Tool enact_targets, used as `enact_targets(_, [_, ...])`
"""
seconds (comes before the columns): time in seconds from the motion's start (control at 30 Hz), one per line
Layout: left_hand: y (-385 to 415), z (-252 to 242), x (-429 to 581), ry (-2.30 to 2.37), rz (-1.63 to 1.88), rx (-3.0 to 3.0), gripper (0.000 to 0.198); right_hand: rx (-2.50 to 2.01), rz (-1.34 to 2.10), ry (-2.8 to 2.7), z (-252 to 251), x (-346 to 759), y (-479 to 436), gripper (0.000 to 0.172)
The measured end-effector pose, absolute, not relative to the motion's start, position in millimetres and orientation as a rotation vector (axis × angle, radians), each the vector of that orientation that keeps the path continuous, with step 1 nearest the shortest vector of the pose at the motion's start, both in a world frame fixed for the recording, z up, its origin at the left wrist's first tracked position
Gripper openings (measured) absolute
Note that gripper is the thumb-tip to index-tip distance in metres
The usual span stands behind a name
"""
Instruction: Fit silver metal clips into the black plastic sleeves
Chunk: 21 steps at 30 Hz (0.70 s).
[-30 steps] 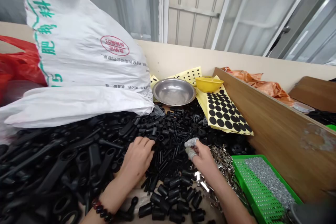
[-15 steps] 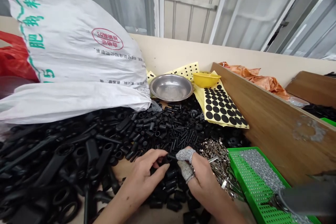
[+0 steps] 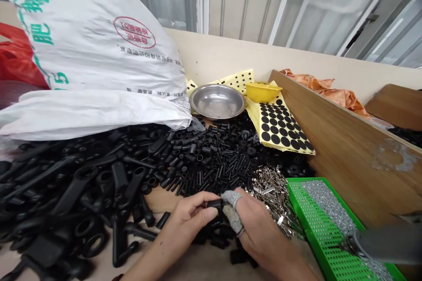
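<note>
Between the thumb and index finger of my left hand (image 3: 193,219) is a short black plastic cylinder (image 3: 215,204), lying roughly sideways. My right hand (image 3: 253,224) wears grey knit covers on thumb and index finger; these are pinched together at the cylinder's right end. What they grip there is hidden. Below both hands lie several more black cylinders (image 3: 219,240). Just beyond them spreads a heap of thin black ribbed screws (image 3: 227,173). A pile of small shiny metal pieces (image 3: 270,189) sits right beside my right hand.
Large black handle-like parts (image 3: 115,184) cover the left side, under a white sack (image 3: 99,52). At the back stand a steel bowl (image 3: 217,102) and a yellow bowl (image 3: 263,92) near dotted sticker sheets (image 3: 280,127). A green tray (image 3: 316,224) and a wooden divider (image 3: 339,140) flank the right.
My hands have come closer together, and the black cylinder now shows in my left fingers. A dark ribbed piece seen earlier at my right fingertips is no longer visible. The view has tipped slightly downward.
</note>
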State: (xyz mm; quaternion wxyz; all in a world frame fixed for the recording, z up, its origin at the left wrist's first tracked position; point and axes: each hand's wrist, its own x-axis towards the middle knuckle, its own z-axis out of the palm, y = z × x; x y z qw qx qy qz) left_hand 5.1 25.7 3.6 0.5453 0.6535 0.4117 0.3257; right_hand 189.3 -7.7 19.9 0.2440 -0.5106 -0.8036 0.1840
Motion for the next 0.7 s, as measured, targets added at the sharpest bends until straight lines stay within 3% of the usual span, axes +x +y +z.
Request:
enact_targets(0.23, [22.2, 4.8, 6.7, 1.026, 0.749, 1.690, 0.020, -1.322, 0.192, -2.364, 21.6, 194.0, -12.4, 0.025])
enact_targets(0.57, [5.9, -1.5, 6.4, 0.832, 1.033, 2.211, 0.022, -1.489, 0.779, -2.000, 11.5, 194.0, -28.7, 0.019])
enact_targets(0.7, [1.9, -1.0, 7.2, 0.879, 0.999, 2.105, 0.020, -1.475, 0.659, -2.049, 4.4, 194.3, -33.6, 0.016])
